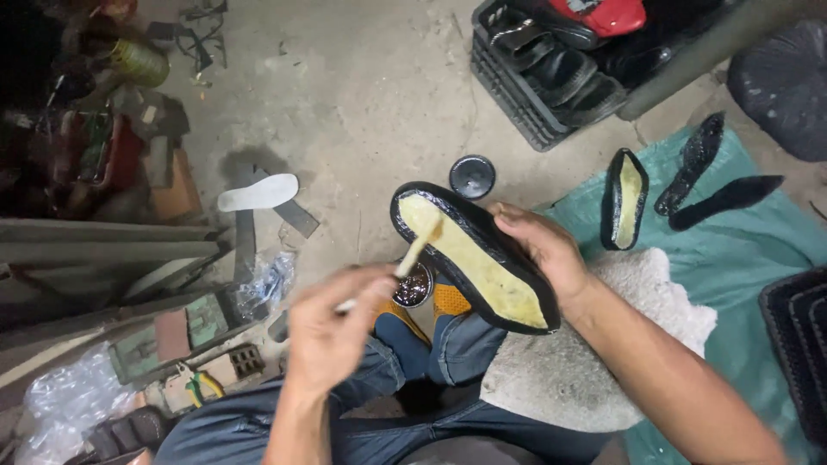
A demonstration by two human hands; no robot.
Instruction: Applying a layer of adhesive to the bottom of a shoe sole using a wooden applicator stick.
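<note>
Shoe sole [479,258], black-rimmed with a yellowish coated face, sits tilted above the person's knees, near the middle of the scene. The right hand [544,250] clamps it by its right edge, fingers curled over the rim. The left hand [332,331] is closed around a thin brush [413,255], whose tip touches the far end of the sole's yellow face; the hand is blurred.

Just beneath the brush stands one small open tin [414,285] of dark shiny stuff, and one round black lid [472,176] lies on the concrete floor beyond the sole. To the right, on a green cloth [749,250], lie one more yellow-faced sole [625,198] and two plain black soles [706,176]. One white insole [258,192] lies on the floor to the left. A black crate [517,95] holding several dark shoes stands far right. One pair of pliers [196,383] lies near left.
</note>
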